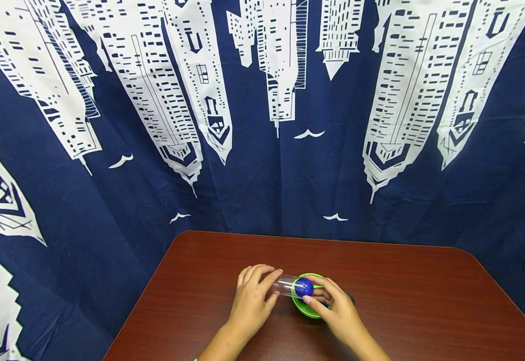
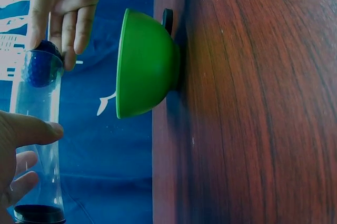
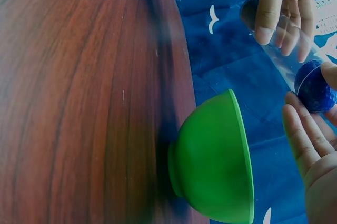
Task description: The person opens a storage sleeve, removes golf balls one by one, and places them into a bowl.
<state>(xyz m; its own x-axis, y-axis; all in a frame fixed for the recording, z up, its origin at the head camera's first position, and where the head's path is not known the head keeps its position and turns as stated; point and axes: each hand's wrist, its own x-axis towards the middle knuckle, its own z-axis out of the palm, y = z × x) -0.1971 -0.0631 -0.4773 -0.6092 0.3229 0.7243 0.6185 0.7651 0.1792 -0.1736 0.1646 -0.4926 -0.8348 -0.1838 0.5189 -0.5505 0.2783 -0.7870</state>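
A clear tube (image 1: 287, 286) lies nearly level in the head view, held between the thumb and fingers of my left hand (image 1: 252, 297). Its far end is black, as the tube base (image 2: 39, 214) shows in the left wrist view. A dimpled blue ball (image 1: 304, 288) sits partly inside the tube's mouth. My right hand (image 1: 337, 307) pinches the ball with thumb and fingers. Below both is a green bowl (image 2: 146, 66), standing upright on the table; the hands and tube partly cover its inside in the head view. Something blue inside it is mostly hidden.
The brown wooden table (image 1: 217, 255) has a dark blue cloth (image 1: 262, 195) with white buildings and birds hanging behind it. A black rounded object (image 2: 168, 21) stands beside the bowl, mostly behind it in the left wrist view.
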